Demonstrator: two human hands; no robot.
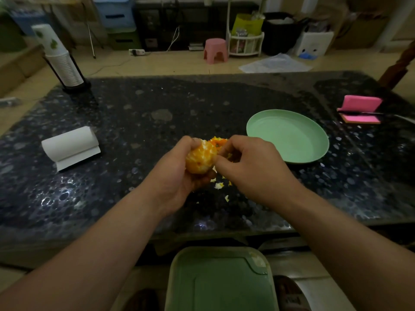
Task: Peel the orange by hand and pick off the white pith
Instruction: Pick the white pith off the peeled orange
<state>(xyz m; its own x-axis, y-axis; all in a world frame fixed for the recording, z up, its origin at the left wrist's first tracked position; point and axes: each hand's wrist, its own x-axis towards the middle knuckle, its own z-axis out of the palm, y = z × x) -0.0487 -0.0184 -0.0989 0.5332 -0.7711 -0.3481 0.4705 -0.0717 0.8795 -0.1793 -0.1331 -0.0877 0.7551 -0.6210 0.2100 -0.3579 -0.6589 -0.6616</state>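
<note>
Dark speckled table (157, 104) stretches wide to either side. Left hand (177, 171) grips the orange (201, 157); right hand (251, 167) pinches its side, green plate (292, 135) near.

Left grip (177, 173) cups the orange (201, 158) from below and behind, fingers curled round it, above the near middle of the dark speckled tabletop (157, 122). The orange is peeled, with patches of white pith (205, 145) across its top. Right grip (249, 169) meets its right side, thumb and forefinger pinched at the surface. Peel pieces (216, 141) lie just behind the hands; small scraps (219, 185) lie under them. Green plate (287, 135) sits to the right, near the hands. Paper roll (70, 145) lies far left; stacked paper cups (60, 61) stand at the far-left corner; a pink pad (359, 108) lies far right.
</note>
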